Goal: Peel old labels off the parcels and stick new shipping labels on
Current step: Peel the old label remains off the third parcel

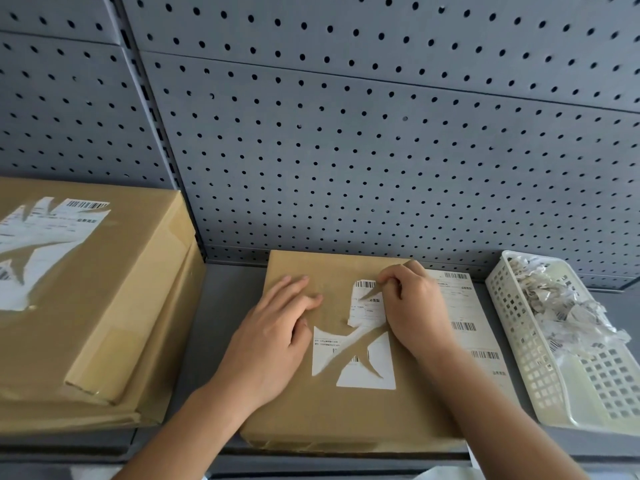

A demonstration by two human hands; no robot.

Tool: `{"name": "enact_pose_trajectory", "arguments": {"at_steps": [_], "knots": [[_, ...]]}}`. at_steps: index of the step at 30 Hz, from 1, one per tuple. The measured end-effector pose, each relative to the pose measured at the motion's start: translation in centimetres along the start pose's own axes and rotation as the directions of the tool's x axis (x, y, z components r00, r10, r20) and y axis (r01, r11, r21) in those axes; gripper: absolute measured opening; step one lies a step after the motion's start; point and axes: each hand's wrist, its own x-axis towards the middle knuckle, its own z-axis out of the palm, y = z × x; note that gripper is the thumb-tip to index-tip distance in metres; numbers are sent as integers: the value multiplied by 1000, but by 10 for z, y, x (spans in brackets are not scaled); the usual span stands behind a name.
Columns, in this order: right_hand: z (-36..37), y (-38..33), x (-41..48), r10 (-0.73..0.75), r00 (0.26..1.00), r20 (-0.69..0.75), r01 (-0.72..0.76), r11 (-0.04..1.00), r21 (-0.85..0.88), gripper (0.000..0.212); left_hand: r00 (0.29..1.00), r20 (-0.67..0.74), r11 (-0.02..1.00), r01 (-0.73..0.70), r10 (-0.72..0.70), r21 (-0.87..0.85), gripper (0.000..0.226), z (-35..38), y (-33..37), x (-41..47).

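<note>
A flat brown parcel [339, 410] lies on the grey shelf in front of me. Its old white label [367, 372] is torn, with brown strips showing through it. My left hand [273, 337] lies flat on the parcel's left half, fingers spread. My right hand [412, 306] pinches a torn edge of the label's upper piece [367, 308] near the barcode. A sheet of new shipping labels [464, 310] with barcodes lies under the parcel's right side, partly hidden by my right forearm.
A white plastic basket [519, 344] at the right holds several crumpled label scraps [557, 299]. A stack of larger brown parcels [104, 306] with a torn label stands at the left. A grey pegboard wall [346, 150] rises behind the shelf.
</note>
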Motion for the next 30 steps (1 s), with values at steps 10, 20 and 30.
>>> {"name": "enact_pose_trajectory", "arguments": {"at_steps": [10,20,30], "knots": [[3,-6,-8,19,1000,-13,-19,999,-47,24,1000,-9,1000,-12,12,9,38,2,-1,0],[-4,-3,-5,82,996,23,-84,991,103,27,1000,-18,1000,-11,11,4,38,2,-1,1],[-3,-4,-6,70,997,43,-75,990,121,27,1000,-12,1000,-10,10,4,38,2,-1,1]]}}
